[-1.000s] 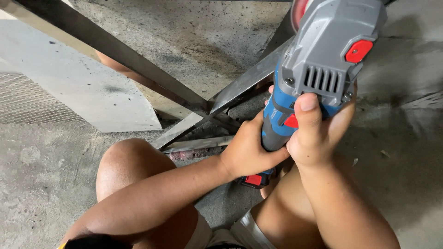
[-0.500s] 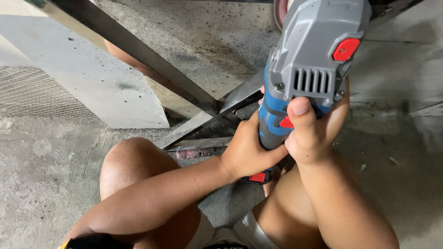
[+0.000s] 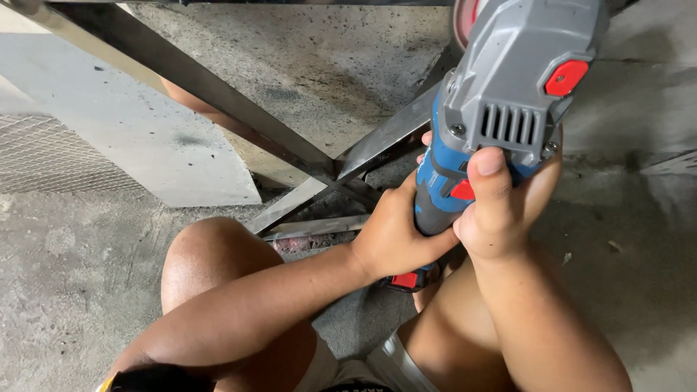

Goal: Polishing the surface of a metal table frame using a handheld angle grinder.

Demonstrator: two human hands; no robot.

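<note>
Both hands are wrapped around a cordless angle grinder (image 3: 508, 109), grey head, blue body, red buttons. The left hand (image 3: 396, 236) grips the lower part of the handle with its fingers curled around the far side, and the right hand (image 3: 501, 210) clamps the upper body just under the vent slots, thumb pressed flat on the front. The grinder is held up close to the camera, over the spot where the steel angle bars (image 3: 319, 174) cross on the concrete floor (image 3: 65, 290). The disc (image 3: 465, 22) only peeks out at the top edge, so I can't tell if it's touching metal.

What worries me: the person is squatting with bare knees (image 3: 210, 254) right beside the work, no gloves on either hand. If the disc catches on an edge of the angle bar, I'd expect a kick back toward the legs or the face, since the tool sits so near the head. Sparks and grit would land on bare skin. The bars look loose on the floor, not clamped, so they could shift mid-cut. Also the right thumb sits close to a red button (image 3: 462, 190), so a slip could press it.
</note>
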